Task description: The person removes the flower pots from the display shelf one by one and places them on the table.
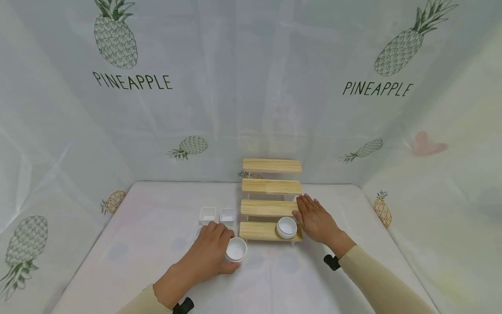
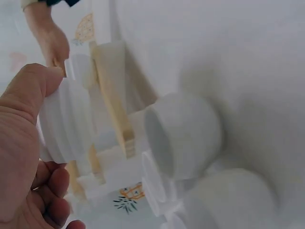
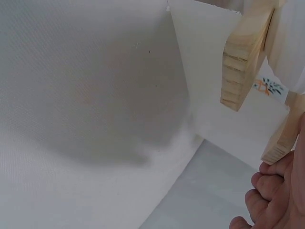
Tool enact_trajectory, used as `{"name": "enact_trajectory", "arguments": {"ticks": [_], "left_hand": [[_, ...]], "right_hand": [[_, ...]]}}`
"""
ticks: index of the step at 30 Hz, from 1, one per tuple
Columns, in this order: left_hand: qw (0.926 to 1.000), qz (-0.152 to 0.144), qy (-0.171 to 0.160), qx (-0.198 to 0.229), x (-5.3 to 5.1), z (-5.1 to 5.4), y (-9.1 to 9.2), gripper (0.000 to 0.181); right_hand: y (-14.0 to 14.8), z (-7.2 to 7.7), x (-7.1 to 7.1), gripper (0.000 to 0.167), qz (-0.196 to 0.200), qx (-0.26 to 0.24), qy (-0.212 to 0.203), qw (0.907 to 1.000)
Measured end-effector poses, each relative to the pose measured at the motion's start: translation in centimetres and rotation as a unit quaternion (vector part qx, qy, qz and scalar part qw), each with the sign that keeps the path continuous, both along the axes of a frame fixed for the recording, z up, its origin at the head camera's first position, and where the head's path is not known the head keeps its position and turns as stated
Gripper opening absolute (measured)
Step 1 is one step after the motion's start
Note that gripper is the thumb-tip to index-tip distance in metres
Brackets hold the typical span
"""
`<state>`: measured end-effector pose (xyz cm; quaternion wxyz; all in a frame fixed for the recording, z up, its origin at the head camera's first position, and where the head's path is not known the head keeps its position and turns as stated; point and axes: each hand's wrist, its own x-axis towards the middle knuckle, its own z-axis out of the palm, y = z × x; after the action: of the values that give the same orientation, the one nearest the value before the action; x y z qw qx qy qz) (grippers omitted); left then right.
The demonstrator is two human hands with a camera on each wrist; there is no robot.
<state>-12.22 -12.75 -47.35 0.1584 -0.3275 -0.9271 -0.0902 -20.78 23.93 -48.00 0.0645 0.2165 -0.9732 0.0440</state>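
My left hand (image 1: 209, 253) pinches a small round white dish (image 1: 236, 249) between thumb and fingers, in front of the left end of a stepped wooden stand (image 1: 270, 208). In the left wrist view, this dish shows a stepped side and is off the table. A second round white dish (image 1: 286, 227) sits at the right end of the stand's lowest board. My right hand (image 1: 317, 220) lies along the stand's right side, fingers extended. Its fingertips touch a board's end (image 3: 279, 155) in the right wrist view.
Two square white dishes, one larger (image 1: 208, 215) and one smaller (image 1: 226, 215), stand left of the stand. More white cups (image 2: 186, 136) are beside them, partly hidden by my left hand in the head view. A pineapple-print sheet (image 1: 266, 109) hangs behind the white table (image 1: 164, 205).
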Motion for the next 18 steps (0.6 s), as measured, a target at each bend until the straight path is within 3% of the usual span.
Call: {"name": "enact_trajectory", "arguments": {"ticks": [3, 8, 12, 18], "left_hand": [[0.9999, -0.009, -0.007, 0.004, 1.9, -0.5, -1.1, 0.067], [0.999, -0.037, 0.019, 0.019, 4.2, -1.9, -2.3, 0.065], [0.9982, -0.037, 0.043, 0.019, 5.0, -3.6, -2.8, 0.065], [0.9979, -0.023, 0.057, 0.019, 5.2, -6.0, -3.3, 0.069]], "right_hand": [[0.0, 0.0, -0.1, 0.065, -0.001, -0.002, -0.004, 1.0], [0.0, 0.1, -0.1, 0.066, -0.003, 0.001, -0.006, 1.0], [0.0, 0.1, -0.1, 0.066, -0.005, 0.004, -0.006, 1.0], [0.0, 0.0, -0.1, 0.066, -0.009, 0.006, -0.009, 0.9999]]}}
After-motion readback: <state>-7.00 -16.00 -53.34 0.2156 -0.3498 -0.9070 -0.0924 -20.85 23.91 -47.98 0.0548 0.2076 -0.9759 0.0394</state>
